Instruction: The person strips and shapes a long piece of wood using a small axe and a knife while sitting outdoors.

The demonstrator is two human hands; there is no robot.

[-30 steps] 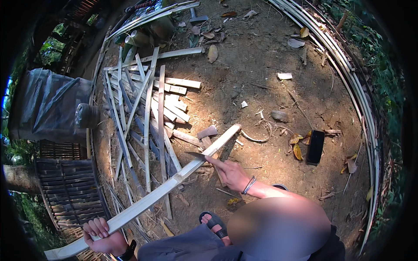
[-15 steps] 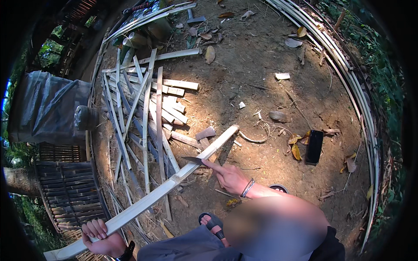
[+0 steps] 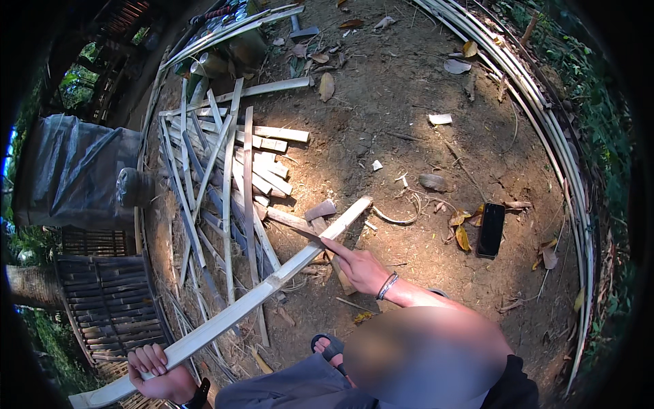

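Note:
A long pale bamboo strip [image 3: 238, 301] slants from the lower left up to the middle of the view. My left hand [image 3: 161, 375] is closed around its near end, fingers wrapped over the edge. Across the strip, closer to its far end, lies the dark blade of a knife [image 3: 308, 236]. My right hand [image 3: 366, 273] grips this knife, the forefinger stretched along it toward the strip; the handle is hidden in the palm. Under the strip's far part, a short wooden piece [image 3: 340, 276] shows on the ground.
Many split bamboo strips [image 3: 228, 170] lie in a loose heap at left. A black phone [image 3: 491, 230] rests on the dirt at right among dry leaves. Long thin poles [image 3: 545, 126] curve along the right side. A hammer-like tool [image 3: 304, 31] lies at the far end.
My right hand and the knife have shifted a little up along the strip, toward its far end. My left hand and the strip stay nearly where they were.

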